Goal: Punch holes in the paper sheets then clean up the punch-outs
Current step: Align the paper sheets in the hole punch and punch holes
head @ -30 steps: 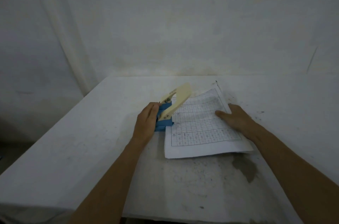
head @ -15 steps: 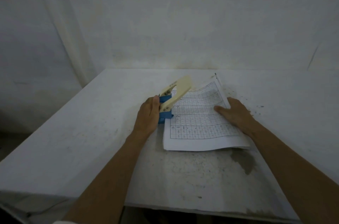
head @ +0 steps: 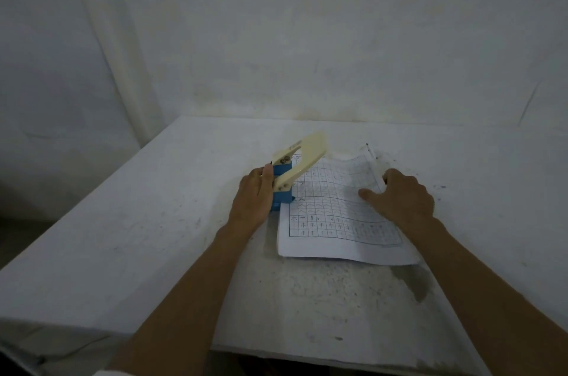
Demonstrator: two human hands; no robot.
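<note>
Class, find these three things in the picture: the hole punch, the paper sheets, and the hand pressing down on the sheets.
hole punch (head: 302, 160): head view, on its raised cream lever.
paper sheets (head: 332, 231): head view, on the printed grid near the front edge.
right hand (head: 405, 197): head view, on the back of the hand.

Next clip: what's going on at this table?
A person is setting up to punch holes in a stack of paper sheets printed with a grid. The left hand steadies the blue base of a hole punch at the stack's left edge, and its cream lever is raised, not pressed. The right hand lies on the sheets near their right edge, holding them against the white table. Whether any holes or punch-outs exist yet cannot be told.
</note>
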